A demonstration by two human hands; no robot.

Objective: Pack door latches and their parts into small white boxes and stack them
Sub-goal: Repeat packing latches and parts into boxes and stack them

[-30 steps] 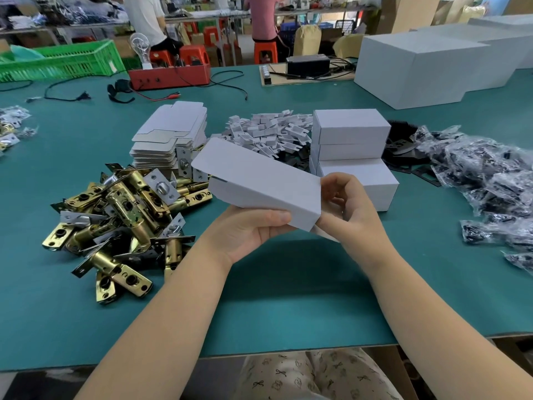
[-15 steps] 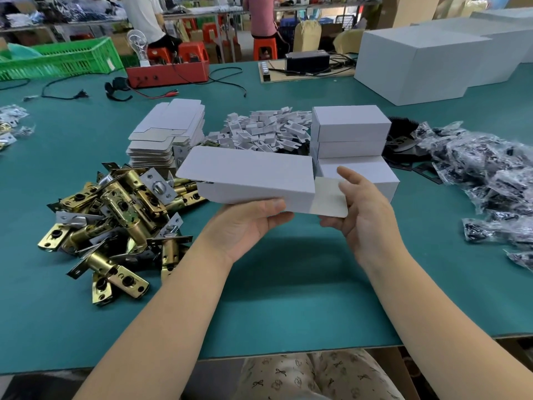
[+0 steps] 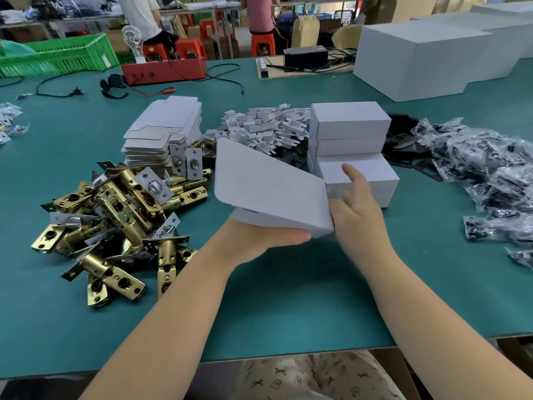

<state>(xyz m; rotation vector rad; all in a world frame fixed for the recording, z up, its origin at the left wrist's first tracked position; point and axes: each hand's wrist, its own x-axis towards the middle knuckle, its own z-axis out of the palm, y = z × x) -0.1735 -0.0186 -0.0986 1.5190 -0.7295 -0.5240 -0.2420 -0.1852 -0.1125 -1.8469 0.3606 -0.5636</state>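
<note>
Lying at the far left of the green table [image 3: 288,298] is a heap of brass latches [image 3: 115,215], with a stack of flat blanks [image 3: 161,134] just behind it — neither is being touched. Right of the heap, the left hand [image 3: 259,241] cups the box [image 3: 268,189] from underneath, fingers curled round its lower edge, holding it clear of the table. The box has swung since half a second ago: then it lay nearly level with an end flap sticking out on the right, and now its far end is tipped up and away, the broad face turned toward the camera, and no loose flap shows. The right hand [image 3: 357,215] is at the box's near right end, fingers mostly straight and the index lifted; it touches or nearly touches that end, and I cannot tell whether the thumb presses on it. That reads as the flap having just been tucked in, so this box is probably closed and due for stacking. Behind the box sits a pile of small white inserts [image 3: 259,128]. Just right of the right hand stands the stack [image 3: 350,140] of finished boxes — the likely destination, close by. Farther right lie black plates [image 3: 403,140] and bagged parts [image 3: 490,174].
</note>
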